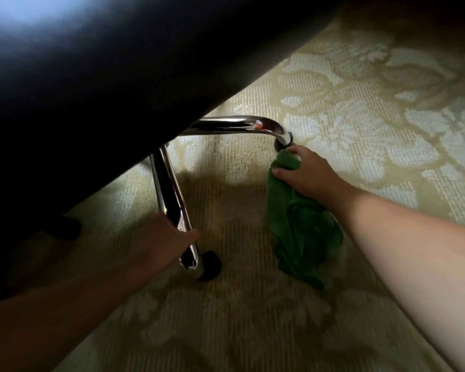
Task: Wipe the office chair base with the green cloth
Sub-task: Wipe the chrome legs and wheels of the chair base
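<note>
Head view: right hand (304,174) grips the green cloth (301,226) against the far chrome leg's (234,124) downturned tip; the left hand (169,238) clasps the near chrome leg (169,194) above its black caster (211,265). Wrapping the cloth round the tube should clean best. Patterned carpet (373,124) rightward lies open; the dark seat (118,63) crowds the left.

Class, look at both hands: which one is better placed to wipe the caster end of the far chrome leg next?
Right. The right hand holds the green cloth at that leg's tip; the left hand grips the near leg, clothless.

Cloth (301,224) lies right of near chair leg (172,205), below the far leg (234,124).
</note>
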Demonstrator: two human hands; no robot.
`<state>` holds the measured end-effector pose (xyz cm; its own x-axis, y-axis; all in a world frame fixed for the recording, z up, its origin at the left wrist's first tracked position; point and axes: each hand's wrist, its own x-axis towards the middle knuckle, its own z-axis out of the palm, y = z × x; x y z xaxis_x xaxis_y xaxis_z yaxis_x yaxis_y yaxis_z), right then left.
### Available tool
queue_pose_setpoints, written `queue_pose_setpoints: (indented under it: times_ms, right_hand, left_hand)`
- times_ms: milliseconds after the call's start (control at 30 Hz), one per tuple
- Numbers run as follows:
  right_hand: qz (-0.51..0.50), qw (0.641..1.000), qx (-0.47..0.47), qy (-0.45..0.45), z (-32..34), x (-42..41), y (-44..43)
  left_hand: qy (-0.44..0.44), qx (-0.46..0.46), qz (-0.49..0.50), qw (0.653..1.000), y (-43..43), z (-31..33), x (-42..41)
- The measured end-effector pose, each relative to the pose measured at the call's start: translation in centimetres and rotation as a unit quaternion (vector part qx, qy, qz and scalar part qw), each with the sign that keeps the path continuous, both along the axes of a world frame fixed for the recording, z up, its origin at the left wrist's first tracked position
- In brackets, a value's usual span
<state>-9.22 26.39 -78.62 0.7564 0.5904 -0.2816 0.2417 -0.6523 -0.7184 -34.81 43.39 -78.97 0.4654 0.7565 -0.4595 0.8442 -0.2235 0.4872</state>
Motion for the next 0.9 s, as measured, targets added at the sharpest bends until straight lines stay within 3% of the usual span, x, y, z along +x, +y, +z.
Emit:
queue_pose_setpoints:
  times_ms: [200,667,900]
  right_hand:
    - [0.029,0.999,-0.011,-0.032,0.0,0.8,2.8]
    - [0.076,0.987,-0.096,-0.104,-1.3,4.2,8.4]
    - [0.082,0.987,-0.125,-0.066,-1.5,6.9,10.3]
  left_hand:
    - [-0.055,-0.024,0.039,0.997,1.6,-0.2,1.1]
    - [-0.097,0.041,0.131,0.986,2.4,-1.4,4.7]
    - [-0.096,0.05,0.138,0.984,2.4,-1.7,4.7]
